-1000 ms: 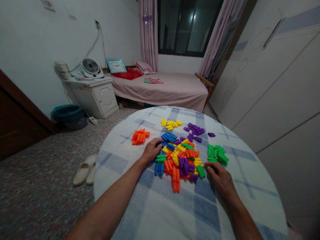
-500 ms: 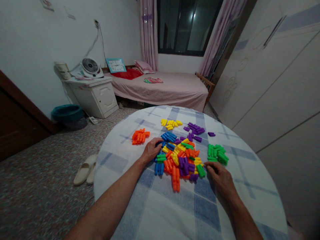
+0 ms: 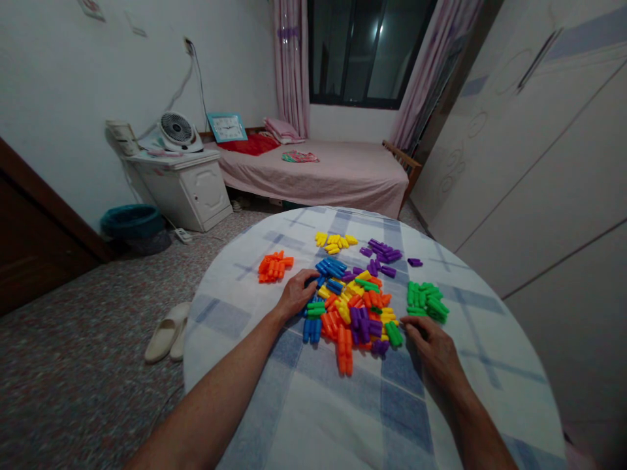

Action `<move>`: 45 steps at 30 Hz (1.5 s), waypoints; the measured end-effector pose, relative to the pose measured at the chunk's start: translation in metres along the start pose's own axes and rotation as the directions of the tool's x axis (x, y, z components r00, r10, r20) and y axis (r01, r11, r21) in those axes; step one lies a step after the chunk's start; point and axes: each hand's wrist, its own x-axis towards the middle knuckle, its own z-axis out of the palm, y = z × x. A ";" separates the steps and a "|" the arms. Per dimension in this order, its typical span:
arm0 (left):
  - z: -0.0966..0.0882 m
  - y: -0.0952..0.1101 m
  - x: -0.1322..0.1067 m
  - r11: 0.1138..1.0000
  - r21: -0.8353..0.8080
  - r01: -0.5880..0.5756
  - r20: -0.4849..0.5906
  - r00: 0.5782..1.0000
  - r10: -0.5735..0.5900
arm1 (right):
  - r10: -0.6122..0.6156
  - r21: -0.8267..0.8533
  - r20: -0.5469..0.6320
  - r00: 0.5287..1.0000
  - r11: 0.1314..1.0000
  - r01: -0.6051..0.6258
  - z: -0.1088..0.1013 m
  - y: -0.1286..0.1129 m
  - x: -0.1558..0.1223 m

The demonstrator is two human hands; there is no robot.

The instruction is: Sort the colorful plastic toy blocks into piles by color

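A mixed heap of plastic building blocks (image 3: 350,307), shaped like short joined tubes in orange, yellow, purple, green and blue, lies mid-table. At its left edge my left hand (image 3: 296,294) rests with loosely bent fingers, thumb and fingertips apart, touching or close beside the blue blocks (image 3: 331,267). On the right side, my right hand (image 3: 434,343) lies low on the cloth, its fingers reaching toward a green block (image 3: 393,334) at the heap's edge. Its fingers are loosely bent, and I see nothing held in it. The undersides of both hands are hidden.
Around the heap lie separate groups: orange blocks (image 3: 274,267), yellow blocks (image 3: 336,243), purple blocks (image 3: 385,251) and green blocks (image 3: 426,301). One purple piece (image 3: 415,262) lies apart. A checked cloth covers the round table (image 3: 337,418). Beyond it stands a bed (image 3: 337,173).
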 end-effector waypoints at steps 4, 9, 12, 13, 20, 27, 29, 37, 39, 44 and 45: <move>0.000 0.001 0.000 1.000 0.010 0.001 0.003 1.000 -0.001 | -0.030 0.010 -0.010 1.000 1.000 0.030 0.000 0.001 0.000; -0.002 0.004 0.000 1.000 0.018 0.012 0.005 1.000 -0.012 | -0.031 0.004 0.007 0.999 1.000 0.031 0.000 0.001 0.000; -0.002 0.004 0.000 1.000 0.026 0.008 0.007 1.000 -0.008 | -0.030 0.000 0.007 1.000 1.000 0.030 -0.001 0.001 0.000; -0.002 0.004 0.000 1.000 0.029 0.007 0.007 1.000 -0.007 | -0.031 -0.001 0.005 1.000 1.000 0.031 -0.001 0.001 0.000; -0.001 0.000 0.000 1.000 0.030 -0.003 0.008 1.000 0.003 | -0.026 -0.004 0.002 1.000 1.000 0.026 -0.001 -0.002 -0.001; -0.001 0.000 0.001 0.999 0.039 0.004 0.022 1.000 -0.005 | -0.031 -0.011 0.016 0.999 0.999 0.031 -0.001 0.002 -0.001; -0.001 0.000 0.001 0.999 0.039 0.004 0.020 1.000 -0.005 | -0.026 -0.004 0.017 1.000 1.000 0.026 0.000 0.004 0.000; -0.002 0.003 0.001 1.000 0.024 0.012 0.014 1.000 -0.012 | -0.035 -0.005 0.013 0.999 0.999 0.035 0.000 0.004 0.001; -0.002 0.003 0.001 1.000 0.025 0.008 0.013 1.000 -0.009 | -0.039 -0.004 0.019 0.999 0.999 0.039 0.000 0.006 0.001; -0.002 0.004 0.001 1.000 0.023 0.004 0.011 1.000 -0.004 | -0.050 -0.001 0.026 0.998 0.999 0.050 0.000 0.008 0.002; -0.002 0.004 0.001 1.000 0.022 0.004 0.011 1.000 -0.004 | -0.049 -0.001 0.028 0.998 0.999 0.049 0.000 0.008 0.002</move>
